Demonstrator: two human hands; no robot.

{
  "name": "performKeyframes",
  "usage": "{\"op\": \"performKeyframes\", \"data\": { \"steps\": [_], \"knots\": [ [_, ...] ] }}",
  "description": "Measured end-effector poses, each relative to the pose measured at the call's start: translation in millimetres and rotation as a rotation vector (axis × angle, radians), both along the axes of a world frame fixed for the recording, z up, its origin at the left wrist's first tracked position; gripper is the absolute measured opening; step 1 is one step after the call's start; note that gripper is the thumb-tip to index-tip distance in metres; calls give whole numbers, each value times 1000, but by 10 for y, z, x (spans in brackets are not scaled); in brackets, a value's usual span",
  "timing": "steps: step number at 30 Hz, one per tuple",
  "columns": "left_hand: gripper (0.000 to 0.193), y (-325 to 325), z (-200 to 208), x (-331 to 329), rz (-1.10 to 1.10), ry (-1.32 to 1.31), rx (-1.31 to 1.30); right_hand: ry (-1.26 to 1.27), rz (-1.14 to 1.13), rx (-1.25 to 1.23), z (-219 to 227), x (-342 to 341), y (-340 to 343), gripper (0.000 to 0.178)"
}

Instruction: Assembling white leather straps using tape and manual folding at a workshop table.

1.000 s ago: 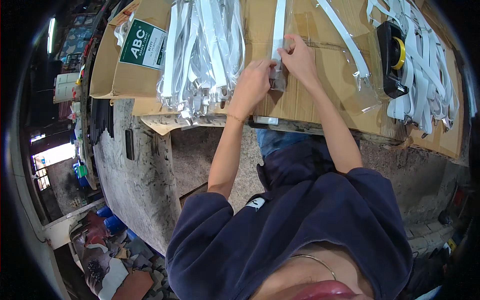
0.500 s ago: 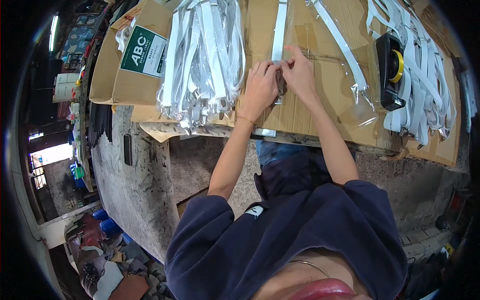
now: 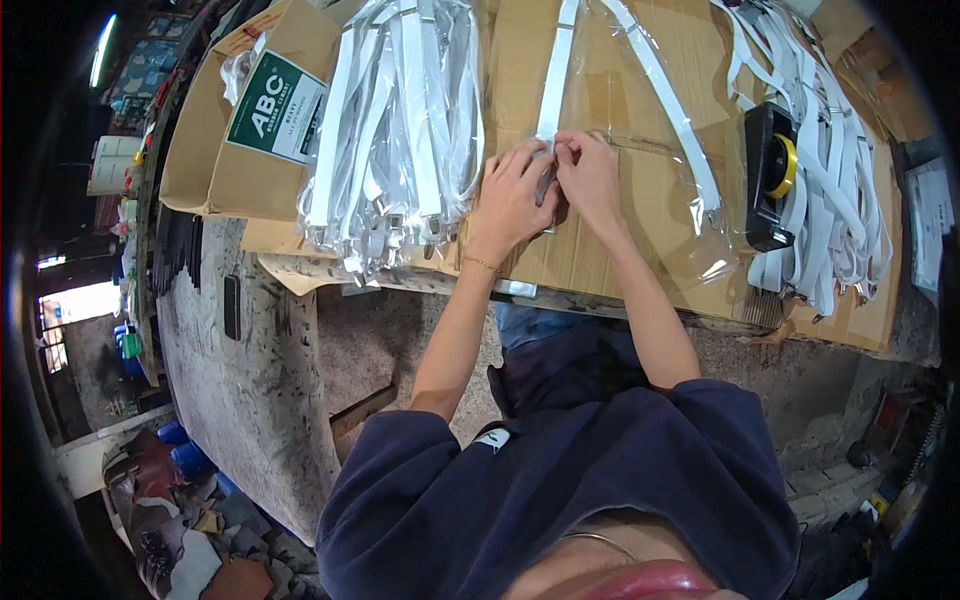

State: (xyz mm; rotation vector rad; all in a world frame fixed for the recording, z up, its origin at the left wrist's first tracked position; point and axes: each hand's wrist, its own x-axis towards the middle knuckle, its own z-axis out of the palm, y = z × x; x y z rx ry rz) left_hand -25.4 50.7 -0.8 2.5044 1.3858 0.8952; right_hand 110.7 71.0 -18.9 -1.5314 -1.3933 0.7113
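Note:
My left hand [image 3: 512,195] and my right hand [image 3: 590,175] meet at the near end of a long white strap [image 3: 555,80] that lies on the cardboard-covered bench [image 3: 650,260]. Both pinch the strap's end, where a small metal clip shows between the fingers. The strap runs away from me toward the top of the view. A second white strap in a clear plastic sleeve [image 3: 672,110] lies just right of my right hand.
A pile of bagged white straps [image 3: 395,130] lies left of my hands. A black tape dispenser with a yellow roll [image 3: 772,175] and more loose white straps [image 3: 835,190] sit at the right. A cardboard box with a green label [image 3: 262,120] stands far left.
My hands have drawn a little closer to me along the strap, down to its near end, and stay together on it.

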Motion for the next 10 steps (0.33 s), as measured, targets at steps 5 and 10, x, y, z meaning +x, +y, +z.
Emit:
{"op": "performKeyframes", "data": {
  "steps": [5,10],
  "knots": [
    [38,-25,4,-19,16,95,17,-64,12,3,108,26,-95,19],
    [34,-1,-93,-70,29,137,-48,186,540,6,1081,896,-881,45]
  ]
}}
